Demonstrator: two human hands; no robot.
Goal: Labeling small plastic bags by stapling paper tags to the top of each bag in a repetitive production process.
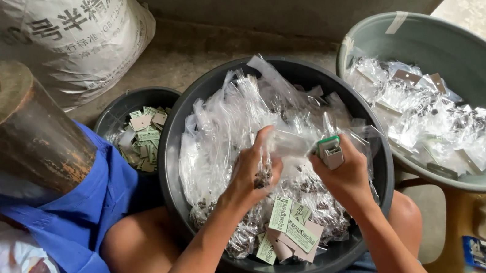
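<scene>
Against bare concrete, I'm pinching a clear packet (280, 141) with my left hand (254, 175), my right hand (340, 171) gripping a green-topped stapler (330, 152) squarely.

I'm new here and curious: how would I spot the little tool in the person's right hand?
Find the big black tub of clear bags on the person's lap. Above its middle, the right hand grips a small stapler, the only grey metal item, with a green top.

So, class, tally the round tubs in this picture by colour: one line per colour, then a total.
Black tubs: 2, the large black tub under both hands and the small black tub of paper tags.
Grey-green tubs: 1, the grey-green tub at the right.
Total: 3
</scene>
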